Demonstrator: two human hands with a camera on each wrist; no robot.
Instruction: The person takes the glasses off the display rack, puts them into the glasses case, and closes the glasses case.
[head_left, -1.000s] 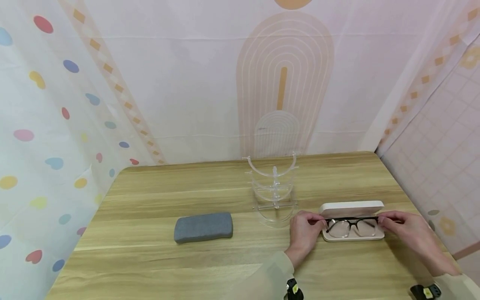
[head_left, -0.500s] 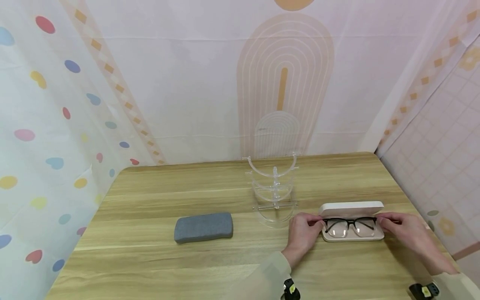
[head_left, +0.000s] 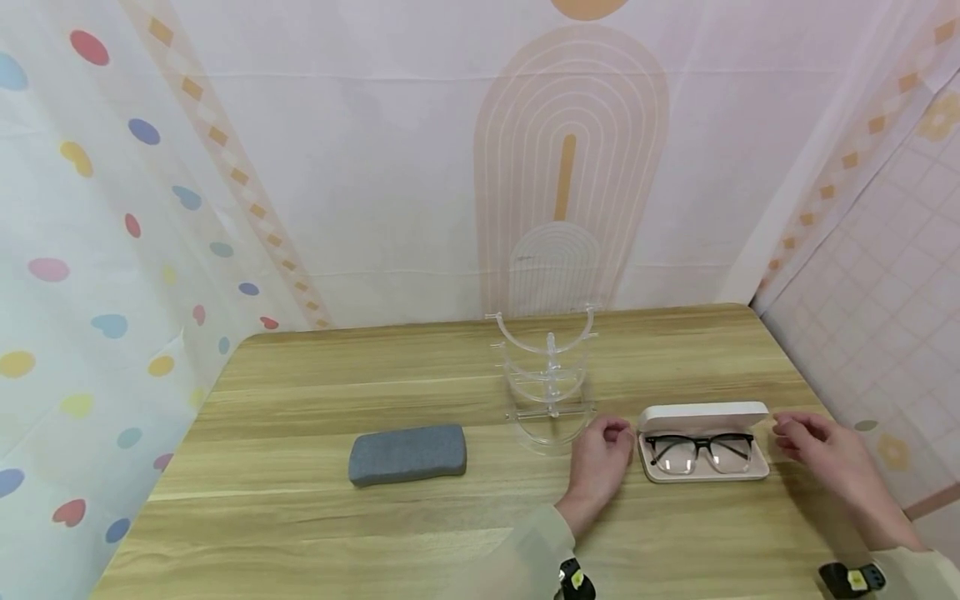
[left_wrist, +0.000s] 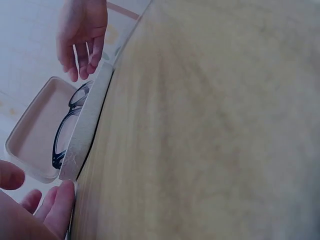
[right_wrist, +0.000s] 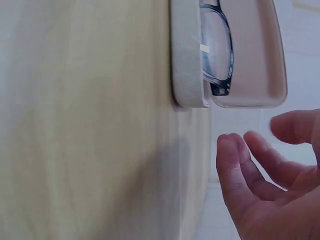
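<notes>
Black-framed eyeglasses [head_left: 701, 452] lie in an open white glasses case [head_left: 705, 410] at the right of the table. The case's pink lining [right_wrist: 252, 55] shows in the right wrist view, its lid raised at the back. My left hand [head_left: 598, 460] is just left of the case, holding nothing, its fingers loosely bent. Off the case's right end, my right hand [head_left: 821, 450] is apart from it, thumb and fingers separated with nothing between them. In the left wrist view the left fingertips [left_wrist: 62, 200] are close to the case's near end; whether they touch it I cannot tell.
A clear glasses stand [head_left: 551, 375] with several curved tiers rises just left of the case, close behind my left hand. A grey glasses case [head_left: 407, 455] lies shut further left on the wooden table [head_left: 300, 533]. Patterned curtains [head_left: 390, 167] enclose the back and sides.
Both hands have let go of the eyeglasses' ends and drawn apart, the left hand leftward, the right hand rightward. The eyeglasses stay in the white case.
</notes>
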